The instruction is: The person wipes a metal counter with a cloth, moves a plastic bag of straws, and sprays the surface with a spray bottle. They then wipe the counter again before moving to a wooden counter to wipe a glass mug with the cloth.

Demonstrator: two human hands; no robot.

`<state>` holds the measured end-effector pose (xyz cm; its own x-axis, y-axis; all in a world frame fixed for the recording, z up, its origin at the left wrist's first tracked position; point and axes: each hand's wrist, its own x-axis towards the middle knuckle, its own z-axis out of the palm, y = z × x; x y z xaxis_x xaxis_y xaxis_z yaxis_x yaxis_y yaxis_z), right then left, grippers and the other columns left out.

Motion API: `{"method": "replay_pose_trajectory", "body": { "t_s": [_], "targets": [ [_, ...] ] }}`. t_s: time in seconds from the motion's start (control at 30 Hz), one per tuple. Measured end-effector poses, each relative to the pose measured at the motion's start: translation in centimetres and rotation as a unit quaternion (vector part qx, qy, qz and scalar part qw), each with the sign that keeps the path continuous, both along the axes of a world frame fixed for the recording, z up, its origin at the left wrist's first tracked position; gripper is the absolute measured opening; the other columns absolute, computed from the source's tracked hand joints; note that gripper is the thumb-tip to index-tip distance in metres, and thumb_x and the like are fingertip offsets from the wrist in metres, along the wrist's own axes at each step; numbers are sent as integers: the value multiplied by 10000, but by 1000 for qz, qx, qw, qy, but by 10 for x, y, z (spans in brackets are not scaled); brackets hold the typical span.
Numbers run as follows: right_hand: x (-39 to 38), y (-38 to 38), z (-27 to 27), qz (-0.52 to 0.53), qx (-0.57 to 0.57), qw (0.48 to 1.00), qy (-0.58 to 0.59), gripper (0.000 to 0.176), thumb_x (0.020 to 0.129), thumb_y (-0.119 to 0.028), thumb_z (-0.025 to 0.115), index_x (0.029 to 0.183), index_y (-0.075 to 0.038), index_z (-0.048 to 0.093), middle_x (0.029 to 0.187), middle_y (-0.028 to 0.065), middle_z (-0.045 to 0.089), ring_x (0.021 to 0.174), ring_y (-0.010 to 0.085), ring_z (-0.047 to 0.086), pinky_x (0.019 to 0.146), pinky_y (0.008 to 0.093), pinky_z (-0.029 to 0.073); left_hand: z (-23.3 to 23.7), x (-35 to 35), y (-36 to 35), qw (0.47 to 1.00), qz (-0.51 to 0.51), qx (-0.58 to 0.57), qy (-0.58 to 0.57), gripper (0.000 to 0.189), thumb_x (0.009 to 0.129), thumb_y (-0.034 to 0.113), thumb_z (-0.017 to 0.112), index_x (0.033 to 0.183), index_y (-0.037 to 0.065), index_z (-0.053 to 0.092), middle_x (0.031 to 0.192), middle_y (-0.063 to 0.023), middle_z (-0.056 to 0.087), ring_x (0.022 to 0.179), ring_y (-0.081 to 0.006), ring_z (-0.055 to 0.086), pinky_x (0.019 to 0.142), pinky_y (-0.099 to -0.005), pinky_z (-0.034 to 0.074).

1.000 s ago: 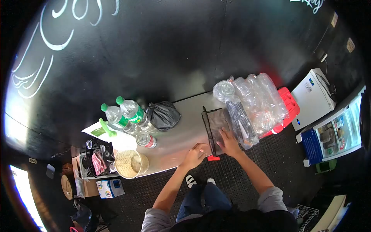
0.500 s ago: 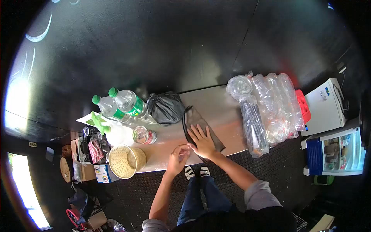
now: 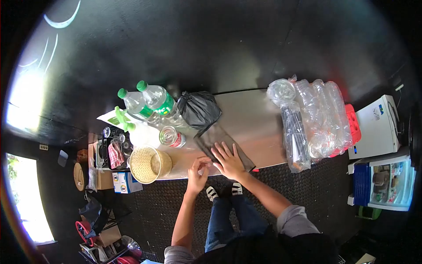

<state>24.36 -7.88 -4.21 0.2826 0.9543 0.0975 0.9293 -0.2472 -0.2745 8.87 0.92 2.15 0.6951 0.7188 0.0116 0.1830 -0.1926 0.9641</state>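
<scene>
Looking down through the head camera, I see my right hand (image 3: 228,161) lying flat on a dark pouch (image 3: 215,137), fingers spread apart and palm down, gripping nothing. The pouch lies flat near the front edge of the counter (image 3: 251,118), running on a slant from about 10 o'clock to 4 o'clock under the palm. My left hand (image 3: 198,167) sits at 9 o'clock of the right one, fingers curled in together at the pouch's near edge. I cannot tell whether they pinch the fabric or just rest beside it.

I judge the pouch to be light, thin and limp. It lies flat against the counter and looks soft, perhaps mesh or cloth, so it would likely fold or sag if lifted by one point. The steel-like top looks smooth, so the pouch may slide under a flat palm. A long edge or a corner looks like the best hold, with the flat hand pinning the rest.

A knotted black bag (image 3: 200,110) sits at 11 o'clock of the pouch, just touching or almost touching its far end. Further toward 10 o'clock stand two green-capped bottles (image 3: 149,102), and a can (image 3: 172,137) lies at 9 o'clock. A woven basket (image 3: 150,165) sits at the counter's left end. Wrapped cups (image 3: 316,119) are stacked well apart at 3 o'clock.
</scene>
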Motion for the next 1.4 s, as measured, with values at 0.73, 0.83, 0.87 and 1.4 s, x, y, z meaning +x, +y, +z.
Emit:
{"method": "replay_pose_trajectory", "body": {
  "t_s": [0.73,0.83,0.87,1.4],
  "targets": [
    [-136,86,-1,-45,71,996,20,660,839,-375,559,1382,-50,374,1460,198,300,1369,383,220,1036,676,121,44,-101,37,993,-11,119,10,261,826,-36,580,1083,-15,541,1076,-153,583,980,-283,610,825,-347,520],
    [-118,93,31,-18,-43,994,94,635,819,-312,609,1351,-34,400,1438,214,327,1335,379,299,1040,602,240,47,-107,44,993,-22,112,17,266,827,-15,591,1089,-8,541,1073,-145,584,987,-282,602,836,-355,513],
    [-96,103,34,-21,-41,995,90,635,819,-312,609,1351,-34,400,1438,214,327,1335,379,299,1040,602,240,47,-108,46,992,-23,118,32,269,829,-5,596,1092,-3,542,1073,-142,585,994,-281,598,839,-357,510],
    [32,213,61,-151,276,932,179,270,717,-65,673,971,-52,584,924,160,569,883,371,585,742,452,476,33,-88,42,998,-44,46,4,272,823,-13,602,1089,24,557,962,-155,601,885,-278,618,781,-350,495]
  ]
}}
